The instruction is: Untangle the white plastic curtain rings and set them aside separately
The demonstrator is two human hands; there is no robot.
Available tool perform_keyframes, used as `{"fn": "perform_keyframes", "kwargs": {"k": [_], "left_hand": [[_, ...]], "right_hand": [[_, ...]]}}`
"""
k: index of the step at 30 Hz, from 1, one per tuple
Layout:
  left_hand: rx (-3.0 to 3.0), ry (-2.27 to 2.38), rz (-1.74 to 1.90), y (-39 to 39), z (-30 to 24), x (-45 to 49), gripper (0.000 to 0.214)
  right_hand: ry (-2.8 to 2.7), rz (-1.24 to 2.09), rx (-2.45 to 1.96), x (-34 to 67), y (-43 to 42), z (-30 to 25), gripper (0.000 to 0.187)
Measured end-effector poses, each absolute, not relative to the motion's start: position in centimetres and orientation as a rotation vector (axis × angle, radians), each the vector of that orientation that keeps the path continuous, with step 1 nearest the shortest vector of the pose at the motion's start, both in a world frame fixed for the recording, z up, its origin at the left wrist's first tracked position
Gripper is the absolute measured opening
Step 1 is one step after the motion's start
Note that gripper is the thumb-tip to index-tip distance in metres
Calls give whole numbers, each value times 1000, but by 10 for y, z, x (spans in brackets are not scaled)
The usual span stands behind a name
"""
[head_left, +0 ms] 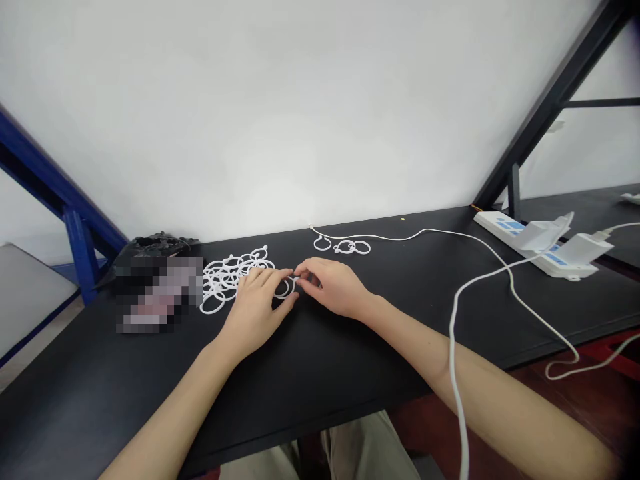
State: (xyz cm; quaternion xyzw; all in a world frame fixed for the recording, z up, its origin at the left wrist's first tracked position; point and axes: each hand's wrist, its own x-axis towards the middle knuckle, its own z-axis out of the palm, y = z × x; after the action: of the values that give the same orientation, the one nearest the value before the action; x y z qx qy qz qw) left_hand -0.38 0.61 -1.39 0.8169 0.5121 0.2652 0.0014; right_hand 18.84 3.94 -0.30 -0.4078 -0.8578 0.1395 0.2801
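Between my two hands is a white ring (286,294), partly covered by my fingers. The thumb and fingertips of my left hand (257,307) grip its edge from the left. From the right, my right hand (333,285) pinches the ring's right end, where a small part is hidden by the fingertips. A pile of similar white rings (220,280), some with small knobs, lies just left of my left hand. Beyond my right hand, a few more white rings (355,247) lie near the wall.
A black bag (155,247) and a blurred-out item (160,297) sit at the left of the black table (300,380). White cables (455,313) run across the right side to white devices with blue labels (543,243). Slanted frame beams (560,93) rise at both sides.
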Motion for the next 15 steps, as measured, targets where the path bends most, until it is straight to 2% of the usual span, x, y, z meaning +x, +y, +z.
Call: {"fn": "perform_keyframes", "kwargs": {"k": [8,15], "left_hand": [[2574,1834,773,11,-23,-10,37],[2570,1885,726,10,-22,-10,36]], "right_hand": [[-2141,-174,-1690,216,68,-6,31],[-2161,-121,-1725,226,79,-11,24]]}}
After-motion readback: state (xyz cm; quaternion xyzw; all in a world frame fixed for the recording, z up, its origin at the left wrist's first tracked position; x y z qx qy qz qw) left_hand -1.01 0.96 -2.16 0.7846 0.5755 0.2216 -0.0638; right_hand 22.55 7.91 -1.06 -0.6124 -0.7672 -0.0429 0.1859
